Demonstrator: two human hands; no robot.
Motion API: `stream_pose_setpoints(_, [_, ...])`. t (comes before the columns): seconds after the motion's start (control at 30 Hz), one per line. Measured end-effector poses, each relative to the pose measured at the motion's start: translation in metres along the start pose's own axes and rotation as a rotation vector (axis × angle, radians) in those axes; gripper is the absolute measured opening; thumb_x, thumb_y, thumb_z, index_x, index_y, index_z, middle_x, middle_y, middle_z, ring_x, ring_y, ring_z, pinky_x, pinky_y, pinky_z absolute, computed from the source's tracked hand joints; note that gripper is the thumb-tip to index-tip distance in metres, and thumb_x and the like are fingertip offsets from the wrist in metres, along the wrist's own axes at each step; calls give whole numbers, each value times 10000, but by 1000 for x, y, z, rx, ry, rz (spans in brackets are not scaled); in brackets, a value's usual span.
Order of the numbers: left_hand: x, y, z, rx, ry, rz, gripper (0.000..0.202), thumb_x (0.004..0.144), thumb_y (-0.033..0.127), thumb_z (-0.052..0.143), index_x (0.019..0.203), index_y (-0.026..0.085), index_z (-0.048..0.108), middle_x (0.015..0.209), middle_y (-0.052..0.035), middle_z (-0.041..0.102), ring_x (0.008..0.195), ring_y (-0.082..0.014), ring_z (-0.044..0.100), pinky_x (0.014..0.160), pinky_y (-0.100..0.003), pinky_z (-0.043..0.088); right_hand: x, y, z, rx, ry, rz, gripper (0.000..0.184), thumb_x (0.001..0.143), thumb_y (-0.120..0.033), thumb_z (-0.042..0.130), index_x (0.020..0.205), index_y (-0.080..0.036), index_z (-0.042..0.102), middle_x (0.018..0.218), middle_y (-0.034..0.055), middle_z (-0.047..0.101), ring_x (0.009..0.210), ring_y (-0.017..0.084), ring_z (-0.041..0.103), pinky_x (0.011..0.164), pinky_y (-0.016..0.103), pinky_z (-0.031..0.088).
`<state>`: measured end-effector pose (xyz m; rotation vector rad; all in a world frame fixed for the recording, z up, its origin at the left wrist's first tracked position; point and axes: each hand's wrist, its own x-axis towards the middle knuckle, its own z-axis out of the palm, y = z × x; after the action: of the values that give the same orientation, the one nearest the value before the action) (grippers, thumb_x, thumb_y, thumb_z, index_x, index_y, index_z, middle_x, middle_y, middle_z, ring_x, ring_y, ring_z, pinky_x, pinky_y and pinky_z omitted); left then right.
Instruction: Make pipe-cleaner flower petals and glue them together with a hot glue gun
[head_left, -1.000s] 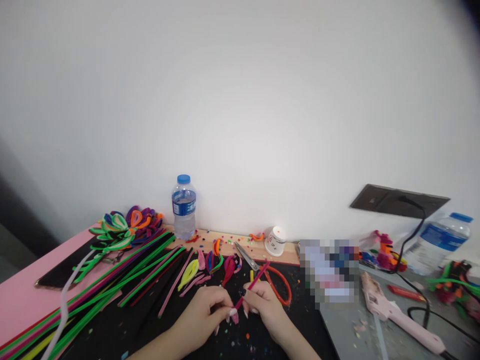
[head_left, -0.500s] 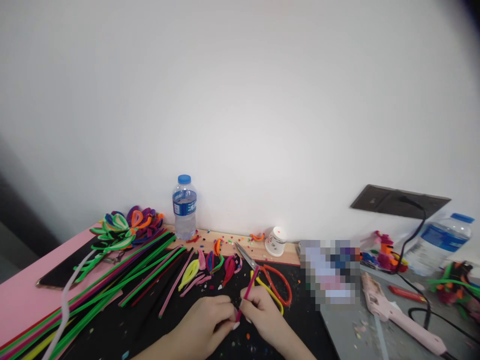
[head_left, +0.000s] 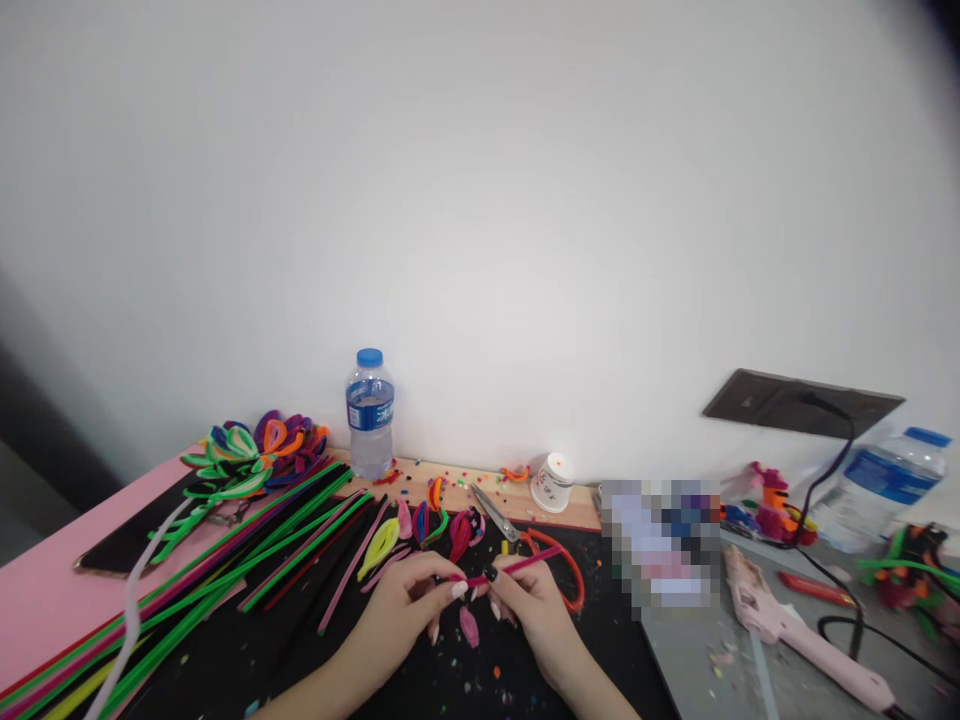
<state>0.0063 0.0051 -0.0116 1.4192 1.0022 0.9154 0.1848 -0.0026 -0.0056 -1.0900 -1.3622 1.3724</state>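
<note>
Magenta strip (head_left: pixel 541 556) swung flatter, left hand (head_left: pixel 407 605) and right hand (head_left: pixel 531 603) pinching it, grip narrow, seemingly steadier; pink petal (head_left: pixel 469 628) uncovered below

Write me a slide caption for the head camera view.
Left hand and right hand hold a magenta pipe cleaner over a black mat, near scissors.

The magenta pipe cleaner (head_left: pixel 534 561) has tipped from steeply slanted to nearly level.

Scissors (head_left: pixel 496 515) straddle the black mat's (head_left: pixel 622 632) far edge; a bottle (head_left: pixel 370 425) and white cup (head_left: pixel 553 488) stand beyond. Pipe cleaners (head_left: pixel 210 605) crowd its left. Bare passage lies between right hand (head_left: pixel 531 603) and right edge.
</note>
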Motion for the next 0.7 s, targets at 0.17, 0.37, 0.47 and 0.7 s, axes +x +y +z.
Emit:
stream_pose_setpoints(0.17, [0, 5, 0, -11, 48, 7, 263, 764, 396, 576, 730, 144, 640, 614, 44, 513, 398, -61, 437, 405, -185, 350, -2, -8, 1, -53, -58, -20, 362, 783, -435, 599, 584, -139, 659, 515, -23, 469, 484, 92, 373, 481, 222, 256])
stream_pose_setpoints(0.37, [-1, 6, -1, 108, 47, 5, 258, 789, 355, 545, 643, 146, 585, 601, 48, 475, 431, -73, 439, 418, -184, 347, -2, -9, 2, -73, -82, -10, 405, 818, -421, 555, 537, -140, 630, 490, -24, 466, 472, 92, 359, 479, 230, 235])
stream_pose_setpoints(0.47, [-3, 6, -2, 211, 18, 56, 243, 804, 298, 533, 618, 147, 571, 606, 48, 457, 444, -71, 434, 435, -183, 337, -1, -2, 1, -35, -47, 17, 477, 829, -486, 511, 511, -140, 594, 449, -33, 427, 445, 87, 320, 472, 237, 214])
stream_pose_setpoints(0.7, [-6, 12, -1, 370, -81, 120, 224, 819, 241, 532, 632, 146, 610, 621, 40, 478, 495, -81, 466, 500, -186, 350, 1, 7, -2, -43, -42, -4, 540, 806, -556, 503, 436, -164, 484, 424, -52, 347, 416, 77, 276, 452, 239, 181])
